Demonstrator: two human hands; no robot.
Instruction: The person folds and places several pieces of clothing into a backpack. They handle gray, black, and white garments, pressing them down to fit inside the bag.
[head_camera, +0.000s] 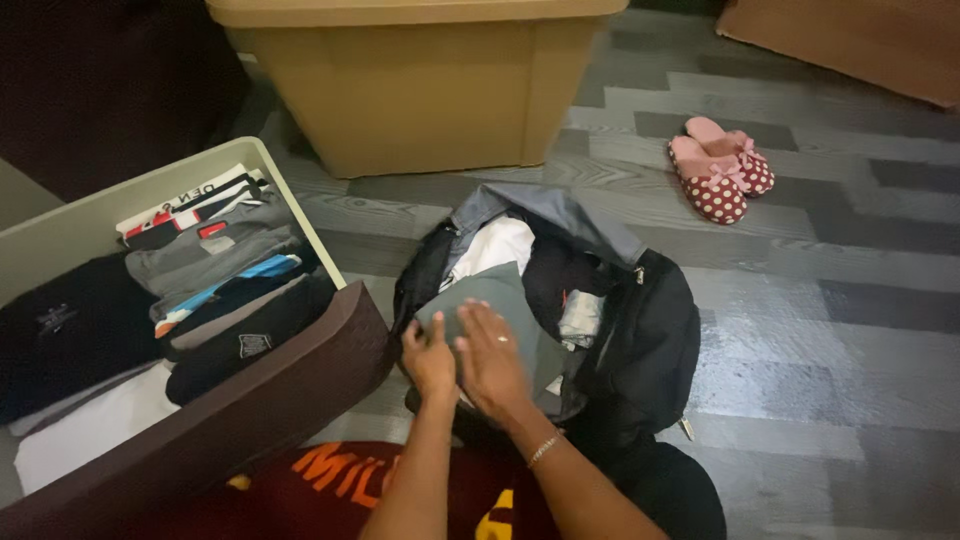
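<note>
A black backpack (640, 340) lies open on the floor in front of me, with clothes packed inside. Both my hands press on a folded grey garment (505, 300) at the bag's opening. My left hand (430, 358) grips its near left edge. My right hand (490, 360), with a ring and a bracelet at the wrist, lies flat on top of it. White cloth (500, 245) and a grey-blue garment (560, 215) show further inside the bag.
An open drawer (250, 400) full of folded clothes stands at my left. A tan plastic storage bin (410, 90) sits beyond the bag. Pink and red polka-dot slippers (720, 170) rest on the grey wood floor at right.
</note>
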